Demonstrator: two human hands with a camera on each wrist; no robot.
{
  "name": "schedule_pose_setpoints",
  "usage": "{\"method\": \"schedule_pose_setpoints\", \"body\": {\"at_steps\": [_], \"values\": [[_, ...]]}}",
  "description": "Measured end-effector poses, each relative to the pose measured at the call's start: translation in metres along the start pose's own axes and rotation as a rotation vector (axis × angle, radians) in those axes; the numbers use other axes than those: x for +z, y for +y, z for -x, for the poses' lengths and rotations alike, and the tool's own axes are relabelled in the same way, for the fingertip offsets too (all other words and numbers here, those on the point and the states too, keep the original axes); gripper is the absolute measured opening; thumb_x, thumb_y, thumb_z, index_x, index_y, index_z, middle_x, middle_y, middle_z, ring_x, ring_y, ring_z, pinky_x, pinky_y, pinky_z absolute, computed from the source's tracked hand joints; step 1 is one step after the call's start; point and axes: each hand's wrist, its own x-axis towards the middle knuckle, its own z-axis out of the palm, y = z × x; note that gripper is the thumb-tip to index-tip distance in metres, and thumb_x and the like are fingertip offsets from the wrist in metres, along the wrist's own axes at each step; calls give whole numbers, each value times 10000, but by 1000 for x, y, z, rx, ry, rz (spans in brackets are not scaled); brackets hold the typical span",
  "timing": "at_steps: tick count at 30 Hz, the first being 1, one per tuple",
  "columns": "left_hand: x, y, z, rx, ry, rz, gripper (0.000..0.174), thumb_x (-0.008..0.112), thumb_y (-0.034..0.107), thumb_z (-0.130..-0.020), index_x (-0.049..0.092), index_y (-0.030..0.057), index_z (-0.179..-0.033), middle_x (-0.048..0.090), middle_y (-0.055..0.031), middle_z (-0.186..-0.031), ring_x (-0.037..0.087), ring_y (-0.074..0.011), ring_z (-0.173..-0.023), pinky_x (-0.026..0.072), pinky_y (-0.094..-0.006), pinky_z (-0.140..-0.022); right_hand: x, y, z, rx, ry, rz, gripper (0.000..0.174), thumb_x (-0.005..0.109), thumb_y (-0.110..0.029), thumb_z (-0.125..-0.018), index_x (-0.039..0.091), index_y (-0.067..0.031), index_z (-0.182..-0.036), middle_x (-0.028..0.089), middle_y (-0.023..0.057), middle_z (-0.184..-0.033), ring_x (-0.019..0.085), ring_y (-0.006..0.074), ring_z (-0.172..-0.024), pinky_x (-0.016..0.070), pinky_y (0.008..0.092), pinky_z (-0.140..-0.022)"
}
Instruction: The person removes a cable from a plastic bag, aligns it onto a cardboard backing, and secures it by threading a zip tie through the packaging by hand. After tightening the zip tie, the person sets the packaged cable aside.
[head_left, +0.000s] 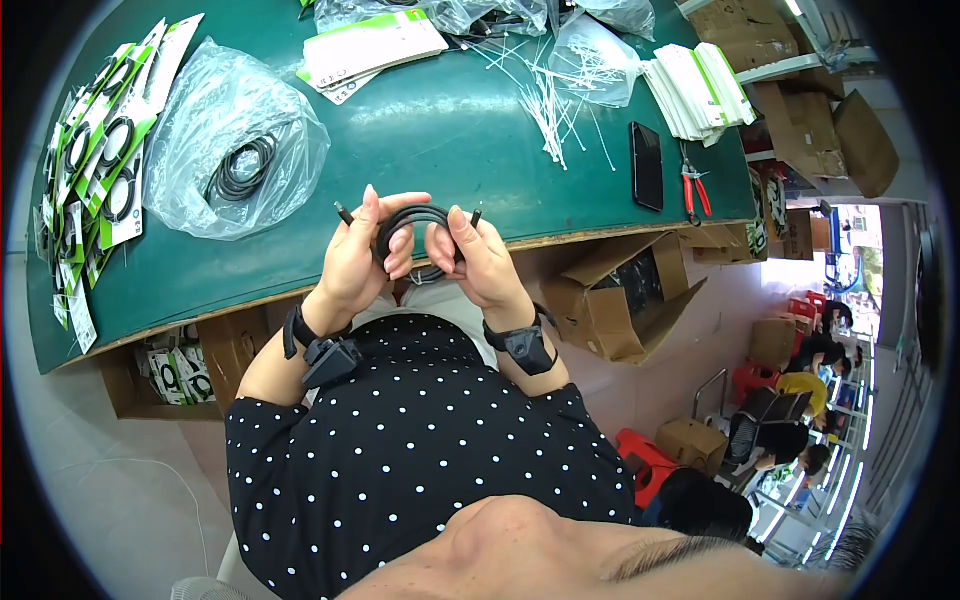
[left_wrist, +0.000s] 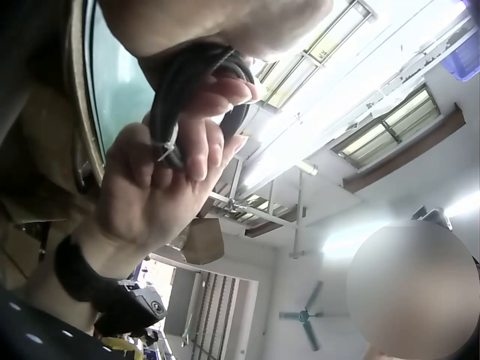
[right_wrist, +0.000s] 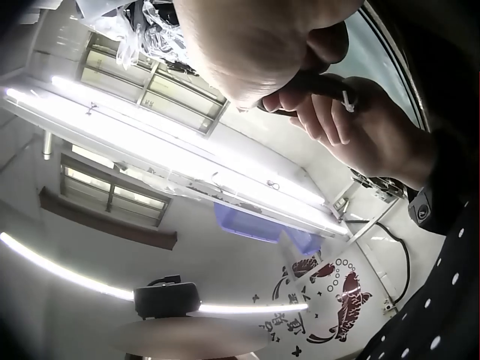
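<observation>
A coiled black cable (head_left: 412,212) is held up in front of my body by the table's near edge. My left hand (head_left: 352,258) grips the coil's left side, thumb pointing up. The right side is gripped by my right hand (head_left: 487,265), its fingers curled in at the loop. One cable plug (head_left: 344,213) sticks out by the left thumb, and the other end shows beside the right thumb. A pale tie (left_wrist: 166,147) wraps the coil's lower part in the left wrist view. The fingers hide parts of the loop.
On the green table (head_left: 430,140), a plastic bag (head_left: 200,130) holds another coil at left, beside carded cables (head_left: 105,150). White zip ties (head_left: 548,115), packaging cards (head_left: 700,95), a phone (head_left: 647,165) and red-handled pliers (head_left: 695,190) lie right. An open carton (head_left: 600,310) stands below.
</observation>
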Motion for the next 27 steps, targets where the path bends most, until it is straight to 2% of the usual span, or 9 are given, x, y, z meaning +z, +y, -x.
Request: {"method": "schedule_pose_setpoints", "body": {"at_steps": [4,9,13,16,20,27], "values": [[-9,2,2,-47,-70,-31,598,263,449,-1032,501,-49,-1260,414,6,-651,370,-81,-515,355,-235,-483,3,-4,7,33,-9,58,457,394,-421,-1017,429,-89,-706,451,6,-643,287,45,-524,226,207,-466],[-12,4,8,10,-57,-51,614,291,442,-1031,518,-88,-1241,447,-10,-646,426,-98,-542,394,-259,-518,3,-4,14,46,-25,59,465,376,-433,-1019,436,-84,-716,455,8,-650,279,45,-525,226,207,-470],[-13,8,14,-10,-17,-31,589,300,429,-1034,535,-77,-1223,471,-6,-652,415,-78,-542,387,-250,-527,3,-2,17,61,-83,-25,390,434,-362,-1016,499,-58,-780,489,6,-677,345,41,-541,262,196,-484],[-22,6,13,-86,-89,39,498,341,369,-1038,567,-53,-1177,498,0,-668,382,-46,-514,353,-221,-499,10,-4,17,31,-11,208,273,507,-267,-997,556,-25,-881,527,0,-709,429,40,-574,312,186,-505],[-13,4,14,-114,-84,17,360,430,276,-1022,593,-30,-1120,505,6,-672,332,-21,-476,301,-189,-459,9,1,14,-75,45,300,186,556,-193,-972,583,-12,-935,539,-10,-704,479,43,-595,350,184,-526],[-18,-8,12,-70,-40,-37,229,507,173,-986,591,-13,-1091,477,12,-686,313,-7,-461,261,-157,-424,6,8,11,-78,43,228,271,535,-243,-984,578,-30,-822,500,-24,-638,426,37,-541,329,188,-504]]}}
